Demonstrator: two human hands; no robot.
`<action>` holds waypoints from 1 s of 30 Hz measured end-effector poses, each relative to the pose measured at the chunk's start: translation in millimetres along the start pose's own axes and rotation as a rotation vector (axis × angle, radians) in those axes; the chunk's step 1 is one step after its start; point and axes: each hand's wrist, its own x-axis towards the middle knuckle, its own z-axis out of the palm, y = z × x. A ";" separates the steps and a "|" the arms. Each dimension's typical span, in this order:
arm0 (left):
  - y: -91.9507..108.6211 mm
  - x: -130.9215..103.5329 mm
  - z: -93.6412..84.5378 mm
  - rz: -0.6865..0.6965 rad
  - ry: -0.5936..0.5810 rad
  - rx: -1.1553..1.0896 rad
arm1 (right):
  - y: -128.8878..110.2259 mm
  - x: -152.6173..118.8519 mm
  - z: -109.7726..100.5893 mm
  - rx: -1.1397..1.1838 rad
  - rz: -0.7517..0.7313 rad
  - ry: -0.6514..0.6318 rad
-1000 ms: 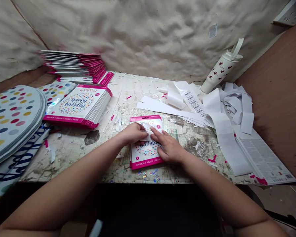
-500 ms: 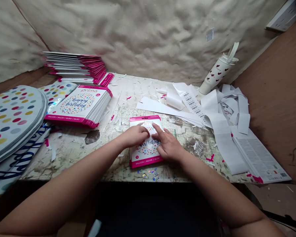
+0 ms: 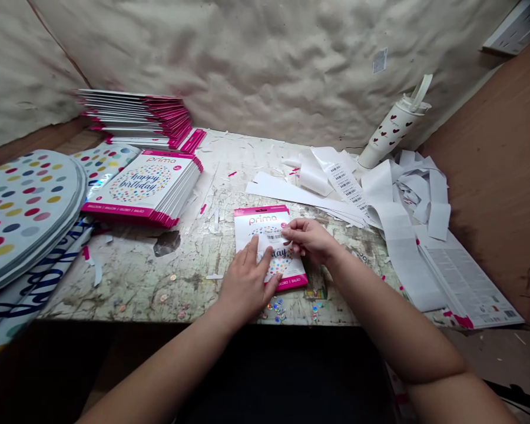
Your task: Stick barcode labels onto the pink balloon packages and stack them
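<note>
In front of me on the table lies a white and pink "happy birthday" balloon package (image 3: 286,268), slightly turned. My left hand (image 3: 247,285) rests palm down on its lower left part with fingers spread, hiding some of the print. My right hand (image 3: 310,238) is closed in a pinch at the package's upper right, its thumb and forefinger on a small barcode sticker (image 3: 274,237). The sticker is over the printed dots; whether it touches the package I cannot tell.
Stacked packages (image 3: 136,182) stand at left, with a taller stack (image 3: 136,118) behind. Round dotted balloons (image 3: 30,218) overhang the left front edge. At right are barcode label strips (image 3: 347,185), curled backing paper (image 3: 393,229), a heart-patterned tumbler (image 3: 391,129) and flat cards (image 3: 472,288). Loose confetti (image 3: 277,309) lies near the front edge.
My left hand has moved down the package and spread out from a curled pose. My right hand has changed from pressing on the package to pinching a barcode sticker. The package has turned slightly.
</note>
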 end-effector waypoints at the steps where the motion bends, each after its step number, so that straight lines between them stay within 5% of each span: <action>1: 0.5 -0.6 -0.7 -0.011 0.012 -0.014 | 2.1 2.1 1.0 0.030 0.062 -0.013; 11: 1.0 -0.3 -0.6 0.046 -0.008 -0.033 | 4.9 6.3 6.0 -0.183 0.129 0.137; 17: 0.4 -1.1 -4.4 0.063 -0.126 -0.027 | -5.5 -14.9 19.4 -1.067 -0.220 0.379; 21: 2.5 -1.8 -8.1 0.064 -0.170 -0.037 | 9.5 -33.6 32.0 -1.280 -0.355 0.073; 24: -6.2 -1.7 -14.6 0.089 -0.181 -0.095 | 23.8 -39.8 21.7 -1.340 -0.184 0.146; 27: -23.3 -2.5 -20.1 -0.053 -0.101 -0.122 | 30.6 -40.2 5.2 -1.350 -0.074 0.305; 30: -33.5 -5.8 -18.1 -0.313 -0.019 -0.104 | 33.6 -37.5 3.0 -1.226 -0.131 0.285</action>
